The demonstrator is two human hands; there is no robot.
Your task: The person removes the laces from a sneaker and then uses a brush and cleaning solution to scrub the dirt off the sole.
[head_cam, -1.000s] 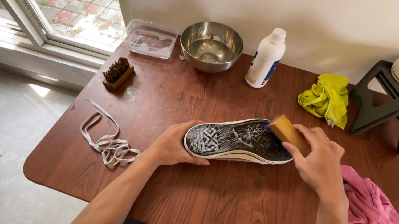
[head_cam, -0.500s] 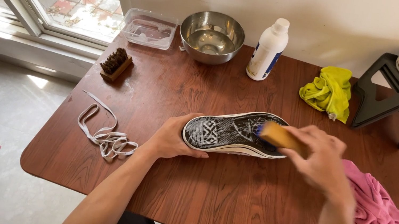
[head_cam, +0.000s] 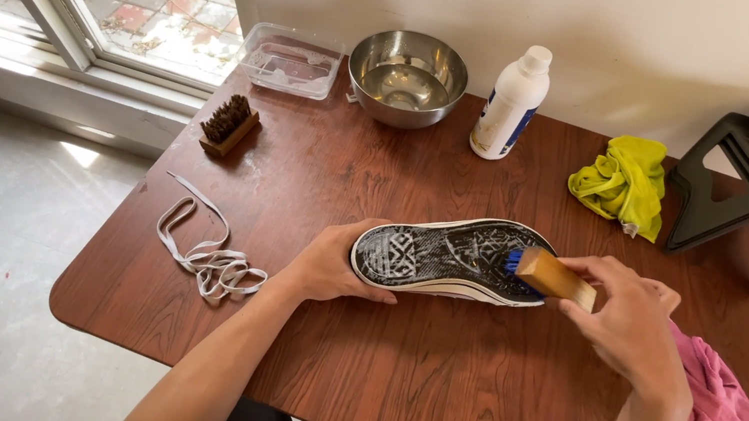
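The shoe (head_cam: 448,255) lies sole-up at the centre of the desk (head_cam: 386,385). The left hand (head_cam: 330,264) is closed around its heel end. The right hand (head_cam: 631,325) grips a wooden brush (head_cam: 554,276), whose blue bristles appear to touch the sole's toe end.

One head-worn camera looks steeply down from close above onto the wooden table (head_cam: 425,392), facing the wall.
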